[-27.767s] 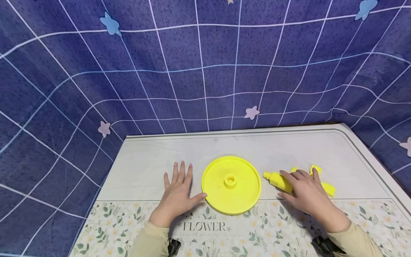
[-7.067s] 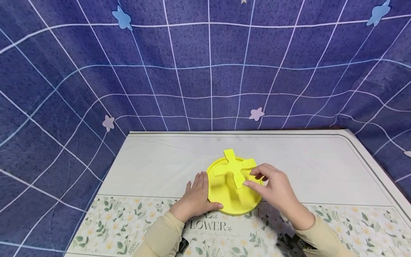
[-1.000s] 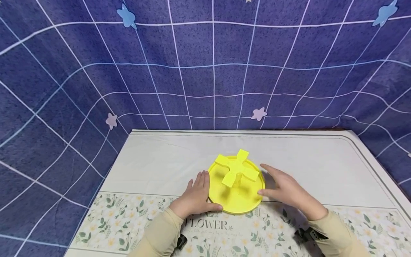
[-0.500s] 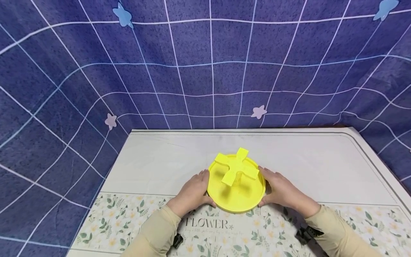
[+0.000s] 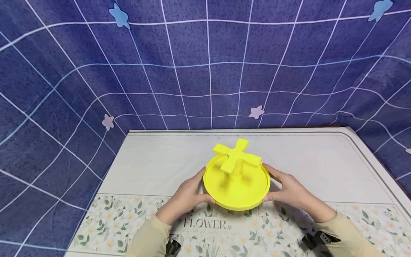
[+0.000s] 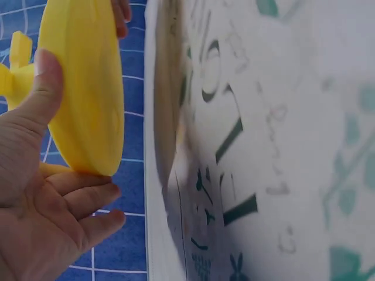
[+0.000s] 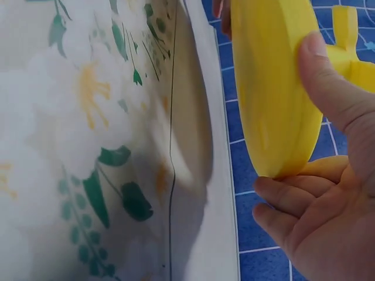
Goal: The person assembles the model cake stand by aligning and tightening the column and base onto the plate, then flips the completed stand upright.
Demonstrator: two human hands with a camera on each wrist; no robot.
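Note:
A yellow round tray (image 5: 240,198) with a raised rim is held up off the tabletop; in the left wrist view a gap shows under the tray (image 6: 88,111). From its middle rises a yellow post (image 5: 237,170), topped by a four-armed yellow cross (image 5: 236,156). My left hand (image 5: 186,198) grips the left rim, thumb over the edge and fingers beneath. On the opposite side my right hand (image 5: 288,191) holds the rim the same way. The right wrist view has that hand's thumb (image 7: 316,58) pressed on the tray's side wall.
The table has a white cover (image 5: 160,153) with a flower-printed band (image 5: 106,225) along the front, lettered FLOWER. A blue curtain (image 5: 192,82) with white grid lines and stars hangs behind and at both sides.
Long ago the yellow pieces lay loose at the right; now post and cross stand on the tray. In the last second my right hand took the right rim, and both hands raised the tray.

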